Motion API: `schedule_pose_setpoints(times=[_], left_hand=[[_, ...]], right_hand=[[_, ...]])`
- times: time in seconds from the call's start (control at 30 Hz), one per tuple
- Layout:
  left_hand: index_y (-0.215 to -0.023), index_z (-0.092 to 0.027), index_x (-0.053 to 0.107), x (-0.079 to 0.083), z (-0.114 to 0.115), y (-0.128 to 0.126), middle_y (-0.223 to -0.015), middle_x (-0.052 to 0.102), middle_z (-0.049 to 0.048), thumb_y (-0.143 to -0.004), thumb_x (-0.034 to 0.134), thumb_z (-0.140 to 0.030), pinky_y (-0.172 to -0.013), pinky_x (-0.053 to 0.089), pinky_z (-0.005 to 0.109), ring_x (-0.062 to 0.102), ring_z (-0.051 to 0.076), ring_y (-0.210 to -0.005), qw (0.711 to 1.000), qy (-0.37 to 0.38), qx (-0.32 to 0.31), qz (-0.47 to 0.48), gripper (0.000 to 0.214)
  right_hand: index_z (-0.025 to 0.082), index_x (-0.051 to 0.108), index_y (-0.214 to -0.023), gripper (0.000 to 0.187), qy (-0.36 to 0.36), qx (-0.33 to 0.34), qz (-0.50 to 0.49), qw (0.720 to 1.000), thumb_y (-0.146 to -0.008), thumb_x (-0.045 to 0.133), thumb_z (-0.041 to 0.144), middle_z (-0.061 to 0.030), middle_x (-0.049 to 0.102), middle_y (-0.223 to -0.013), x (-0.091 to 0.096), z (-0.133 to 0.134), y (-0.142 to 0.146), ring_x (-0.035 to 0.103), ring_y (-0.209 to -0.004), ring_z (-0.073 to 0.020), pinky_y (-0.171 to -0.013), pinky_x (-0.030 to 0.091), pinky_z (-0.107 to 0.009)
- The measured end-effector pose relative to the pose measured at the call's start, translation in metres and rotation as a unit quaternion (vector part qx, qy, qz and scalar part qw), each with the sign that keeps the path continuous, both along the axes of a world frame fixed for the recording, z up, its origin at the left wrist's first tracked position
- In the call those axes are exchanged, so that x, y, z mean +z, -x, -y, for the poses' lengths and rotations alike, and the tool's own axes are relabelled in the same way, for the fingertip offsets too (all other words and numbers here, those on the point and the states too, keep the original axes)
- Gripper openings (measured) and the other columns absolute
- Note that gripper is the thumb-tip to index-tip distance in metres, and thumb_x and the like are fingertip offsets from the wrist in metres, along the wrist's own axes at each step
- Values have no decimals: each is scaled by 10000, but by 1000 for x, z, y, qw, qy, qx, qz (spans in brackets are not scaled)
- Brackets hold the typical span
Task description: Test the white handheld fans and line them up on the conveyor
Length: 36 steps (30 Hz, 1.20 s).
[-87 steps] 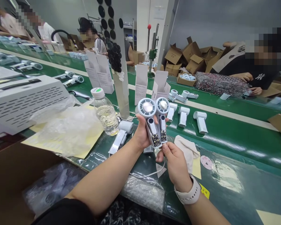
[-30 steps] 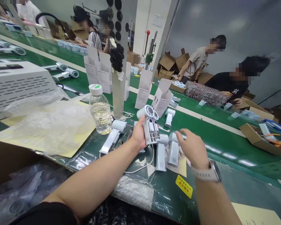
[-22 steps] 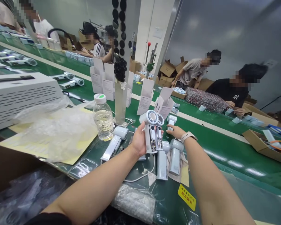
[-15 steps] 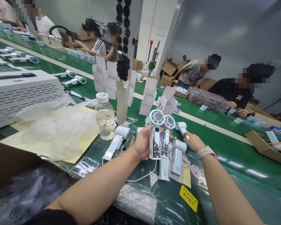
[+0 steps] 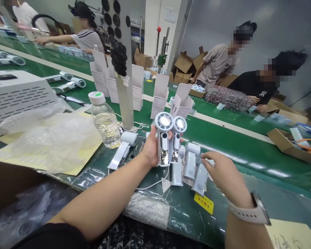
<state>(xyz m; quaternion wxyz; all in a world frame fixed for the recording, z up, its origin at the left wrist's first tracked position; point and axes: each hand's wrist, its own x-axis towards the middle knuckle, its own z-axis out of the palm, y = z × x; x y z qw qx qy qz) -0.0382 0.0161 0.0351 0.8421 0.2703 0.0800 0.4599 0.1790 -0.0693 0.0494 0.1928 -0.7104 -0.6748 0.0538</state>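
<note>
In my left hand [image 5: 150, 148] are two light-blue handheld fans, held upright side by side: a larger-looking fan [image 5: 165, 138] and a second handheld fan [image 5: 176, 140] behind it to the right. Their handles are uncovered at the front, showing shiny inner parts. My right hand [image 5: 224, 173] has its fingers closed around the head of another handheld fan [image 5: 200, 180], whose handle points down on the table and whose head is mostly hidden. Left of it lie a fan with a round head [image 5: 190, 162] and another fan's handle [image 5: 177, 173].
A water bottle [image 5: 105, 121] stands left, beside plastic film [image 5: 54, 138] on yellow sheets. One more fan [image 5: 123, 150] lies near it. White boxes [image 5: 159, 100] and a post [image 5: 124, 103] stand before the green belt [image 5: 238, 138]. A yellow card [image 5: 204, 204] lies in front. Co-workers sit opposite.
My right hand has brought a fan from the belt toward me, beside the other fans on the table. My left hand still holds its two fans. The view has shifted.
</note>
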Motion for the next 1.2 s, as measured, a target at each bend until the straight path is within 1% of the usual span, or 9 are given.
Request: schedule_pose_setpoints(times=[0.1, 0.33, 0.5, 0.6, 0.67, 0.77, 0.9, 0.97, 1.2], left_hand=[[-656, -162, 605, -3, -8, 1, -975, 743, 144, -721, 679, -789, -842, 588, 390, 721, 310, -1009, 998, 1, 62, -13, 634], [-642, -149, 612, -7, -6, -3, -919, 741, 139, -670, 647, -860, -786, 595, 377, 725, 295, -941, 998, 9, 53, -42, 713], [-643, -158, 620, -10, -1, -4, -847, 733, 133, -638, 638, -889, -703, 569, 359, 717, 287, -862, 998, -11, -21, -62, 731], [-667, -157, 636, -17, 5, -8, -790, 726, 128, -667, 569, -912, -663, 548, 336, 704, 255, -779, 991, -6, -87, -105, 758], [-679, -151, 641, -22, 11, -11, -746, 714, 116, -687, 545, -908, -668, 550, 330, 690, 224, -720, 981, 5, -146, -130, 763], [-704, -142, 648, -25, 23, -15, -686, 687, 87, -714, 560, -877, -687, 557, 323, 684, 202, -686, 953, 12, -262, -152, 741], [-887, -132, 706, -27, 36, -18, -741, 716, 72, -707, 613, -846, -684, 563, 337, 696, 206, -690, 918, 14, -354, -180, 742], [-978, -128, 716, -27, 40, -18, -791, 738, 76, -712, 626, -833, -672, 564, 338, 682, 186, -649, 909, 15, -368, -193, 759], [-971, -103, 710, -25, 38, -16, -801, 731, 89, -756, 641, -785, -689, 566, 330, 688, 189, -686, 912, 52, -336, -229, 719]], right_hand=[[197, 760, -744, 195, -35, 80, 68, 994, -815, 586, 145, -173, 685, -1291, -19, -19, 17, 570, -1257, -378, -1046, 442, -530], [59, 783, -886, 310, -42, 21, 188, 981, -889, 473, 44, -315, 506, -1498, -49, -30, 59, 449, -1392, -473, -1107, 325, -658], [135, 735, -806, 212, -172, -12, -89, 981, -895, 542, 134, -231, 712, -1190, -36, -32, 36, 636, -1154, -378, -999, 470, -602], [219, 725, -894, 115, -337, -3, -295, 894, -923, 624, 267, -111, 717, -1072, -21, -23, 22, 666, -1041, -294, -927, 524, -522], [264, 734, -894, 69, -366, 54, -356, 858, -916, 670, 275, -74, 685, -1152, -10, -17, 19, 645, -1118, -268, -974, 509, -488], [306, 745, -967, 69, -236, 164, -427, 858, -910, 706, 301, -53, 656, -1279, 2, -12, 15, 629, -1204, -259, -1015, 512, -464], [397, 504, -1435, 612, 14, 235, -512, 826, -876, 742, 471, -74, 630, -1416, 7, -7, 0, 655, -1197, -275, -928, 579, -451], [358, 522, -1441, 650, 91, 252, -471, 840, -856, 739, 541, -85, 649, -1389, 10, -4, -6, 671, -1159, -283, -917, 579, -438], [290, 649, -1222, 473, -5, 219, -361, 906, -878, 670, 614, -59, 722, -1208, 6, 0, 8, 698, -1056, -249, -893, 562, -375]])
